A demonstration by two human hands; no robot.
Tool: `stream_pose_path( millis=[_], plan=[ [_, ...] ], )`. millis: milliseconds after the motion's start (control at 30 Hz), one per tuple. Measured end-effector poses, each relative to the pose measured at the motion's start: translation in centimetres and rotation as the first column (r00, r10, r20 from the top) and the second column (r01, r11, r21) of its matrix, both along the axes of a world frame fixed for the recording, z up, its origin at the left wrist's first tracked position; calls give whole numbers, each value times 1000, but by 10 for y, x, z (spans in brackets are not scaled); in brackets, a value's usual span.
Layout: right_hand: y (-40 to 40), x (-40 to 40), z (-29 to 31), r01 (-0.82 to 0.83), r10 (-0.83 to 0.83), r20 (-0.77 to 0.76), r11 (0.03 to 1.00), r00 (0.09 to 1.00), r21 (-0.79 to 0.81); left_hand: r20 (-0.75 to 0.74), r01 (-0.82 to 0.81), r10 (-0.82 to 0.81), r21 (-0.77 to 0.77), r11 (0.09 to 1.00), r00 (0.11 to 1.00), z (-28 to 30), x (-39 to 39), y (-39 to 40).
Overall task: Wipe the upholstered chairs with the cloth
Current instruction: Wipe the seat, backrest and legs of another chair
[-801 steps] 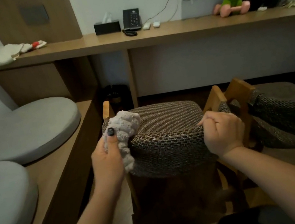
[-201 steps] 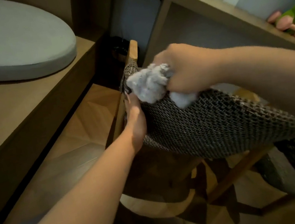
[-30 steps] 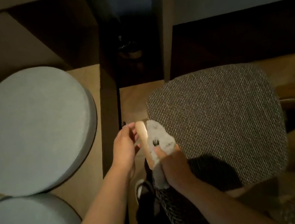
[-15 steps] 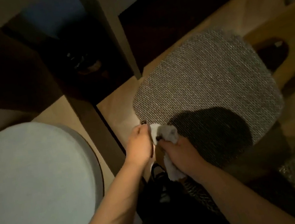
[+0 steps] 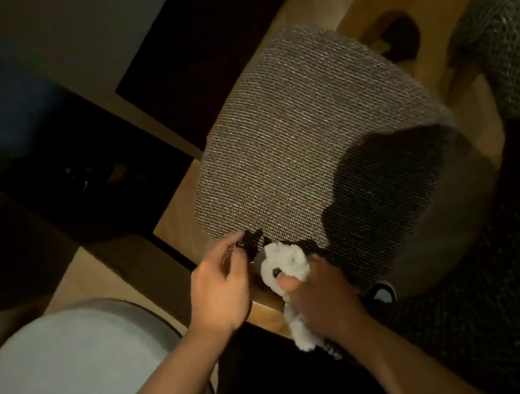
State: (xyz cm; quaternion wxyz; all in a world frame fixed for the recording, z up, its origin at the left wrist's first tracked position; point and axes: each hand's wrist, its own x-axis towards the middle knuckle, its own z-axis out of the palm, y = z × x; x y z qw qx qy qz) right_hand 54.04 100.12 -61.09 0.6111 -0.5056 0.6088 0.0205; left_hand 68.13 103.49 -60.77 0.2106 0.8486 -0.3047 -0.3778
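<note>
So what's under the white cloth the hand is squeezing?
Under the bunched white cloth sit the woven chair seat's near edge and a strip of wooden frame. The right hand grips it; the spot being rubbed is covered.

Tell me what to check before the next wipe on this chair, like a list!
1. Cloth held firmly: ok. The right hand grips the white cloth bunched up.
2. Cloth on the fabric: ok. It sits at the near edge of the chair seat.
3. Other hand out of the way: not ok. The left hand rests right beside the cloth at the seat edge.
4. Seat free of objects: ok. Only shadow lies across it.
5. Cloth tail tucked in: not ok. A loose end hangs below the grip.
6. Cloth clean enough: cannot tell, too dim.
</note>
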Motion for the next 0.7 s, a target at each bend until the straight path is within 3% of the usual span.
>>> stream_pose_path(
  millis=[100, 233, 333, 433, 600, 700],
  plan=[
    [-6, 7, -12, 19, -16, -25, 993, 1000, 118, -205, 157, -165, -55, 986, 965, -4, 13, -1],
    [-12, 21, -25, -88, 102, -74, 980, 992, 177, -384, 280, -302, -113, 953, 872, -11, 25, -1],
    [-9, 28, -27, -146, 156, -66, 981, 986, 129, -564, 143, -193, -133, 981, 803, -17, 27, 2],
    [-9, 28, -30, -219, 221, -63, 975, 973, 49, -732, -23, -62, -106, 994, 679, -17, 26, 3],
    [-6, 27, -21, -278, 269, -112, 957, 957, -84, -658, 75, -285, -329, 941, 697, -27, 32, 7],
    [1, 26, -16, -211, 173, -196, 958, 965, -196, -604, 154, -454, -482, 863, 655, -44, 43, 13]
  ],
)
